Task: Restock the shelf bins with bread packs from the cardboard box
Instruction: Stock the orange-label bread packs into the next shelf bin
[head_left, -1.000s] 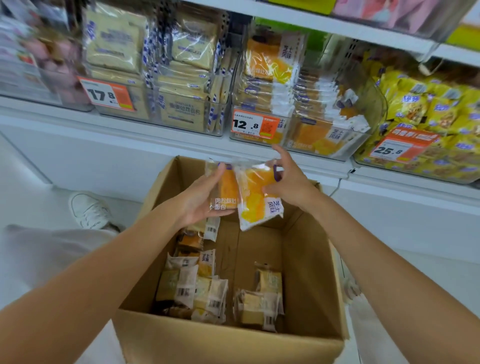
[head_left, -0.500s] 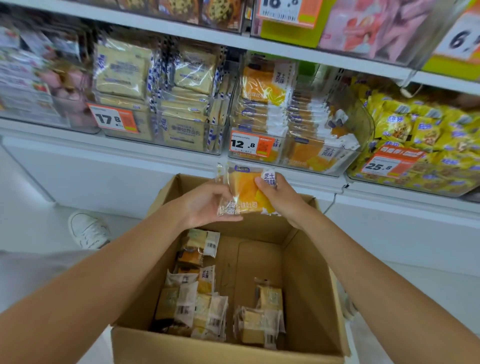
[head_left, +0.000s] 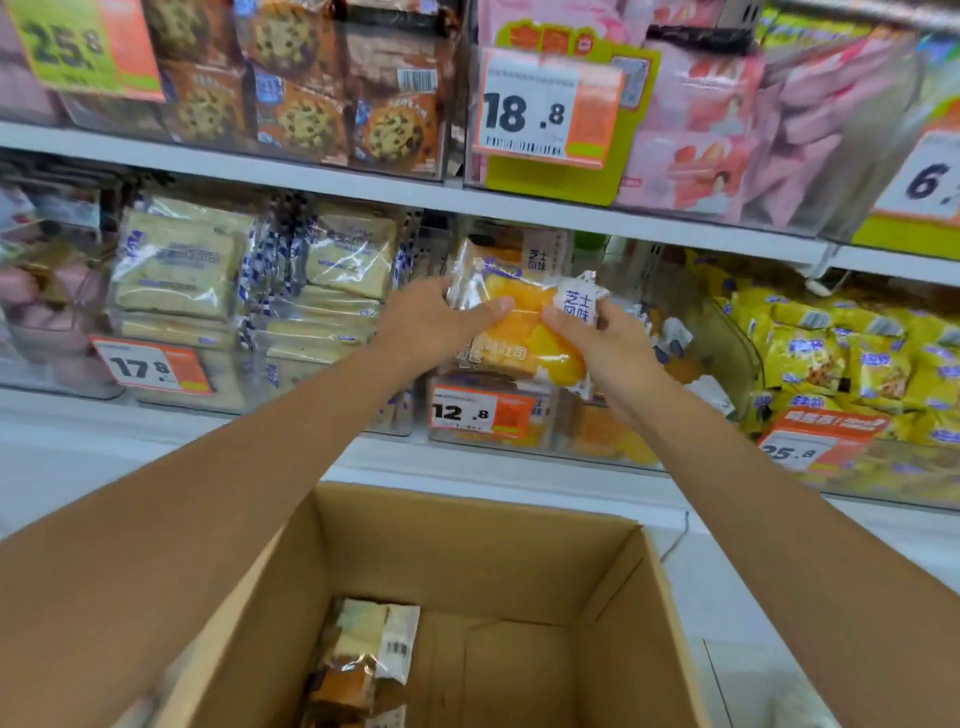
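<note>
Item: orange bread pack (head_left: 524, 338), centre frame, left hand (head_left: 434, 325) and right hand (head_left: 610, 351) fingers clamped on its ends; best slid level into 12.8 bin (head_left: 563, 428).

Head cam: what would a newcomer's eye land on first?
At centre, the left hand and right hand hold orange bread packs in front of the bin above the 12.8 tag. On the shelf above, the big 18.8 price tag stands out. The open cardboard box fills the foreground, with a few packs on its floor.
</note>
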